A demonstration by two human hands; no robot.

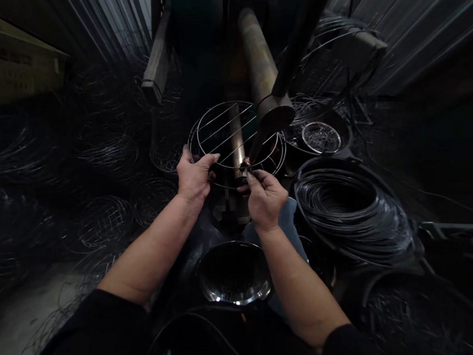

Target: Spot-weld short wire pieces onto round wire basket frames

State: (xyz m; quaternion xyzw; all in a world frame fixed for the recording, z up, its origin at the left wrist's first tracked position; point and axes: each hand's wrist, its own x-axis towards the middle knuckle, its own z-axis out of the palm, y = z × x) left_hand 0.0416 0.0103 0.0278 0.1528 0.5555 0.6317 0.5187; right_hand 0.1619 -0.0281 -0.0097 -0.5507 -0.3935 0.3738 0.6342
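A round wire grille (pixel 224 127), a double ring crossed by straight parallel wires, is held up in front of me. My left hand (pixel 195 175) is closed on its near-left rim. My right hand (pixel 263 195) pinches the near rim, right beside the copper tip of a welding machine's upper arm (pixel 271 120). A lower electrode bar (pixel 237 141) runs beneath the grille. Both forearms reach in from dark sleeves.
A stack of black wire rings (pixel 341 206) lies to the right, with a tub of more rings (pixel 320 136) behind it. Piles of finished wire grilles (pixel 104 221) cover the left floor. A shiny metal bowl (pixel 234 271) sits under my arms. Corrugated walls close both sides.
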